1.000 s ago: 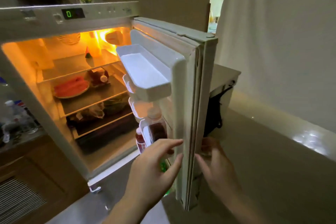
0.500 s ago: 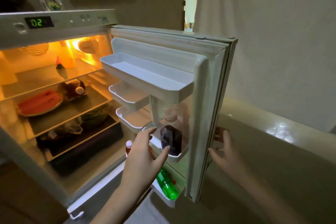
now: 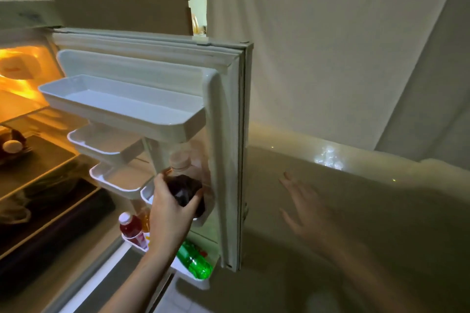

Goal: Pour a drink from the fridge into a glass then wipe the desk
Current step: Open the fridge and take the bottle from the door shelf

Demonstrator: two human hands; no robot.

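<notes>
Under the left hand (image 3: 169, 207), the dark bottle (image 3: 187, 189) is standing in a small bin on the inside of the fridge door (image 3: 223, 134), and the fingers (image 3: 162, 185) and thumb are curling round its dark body in a firm grasp. Above that hand, the bottle's pale cap (image 3: 180, 160) is showing just below the big top shelf (image 3: 122, 107) of the door, which is sitting bare. Below the left wrist, a red bottle (image 3: 131, 227) with a white cap is standing in the lowest door bin, with something orange just beside it, partly hidden by the hand. To the right of the forearm, a green bottle (image 3: 194, 259) is lying tilted in that same bin. Right of the door, the right hand (image 3: 307, 213) is hanging in the air, blurred, fingers spread wide and holding nothing, well apart from the door edge. Behind it a pale curtain (image 3: 343, 46) is hanging down to a shiny ledge. Far left of the left hand, the fridge (image 3: 33, 150) interior is glowing orange, with a dark item lying on a glass shelf there.
</notes>
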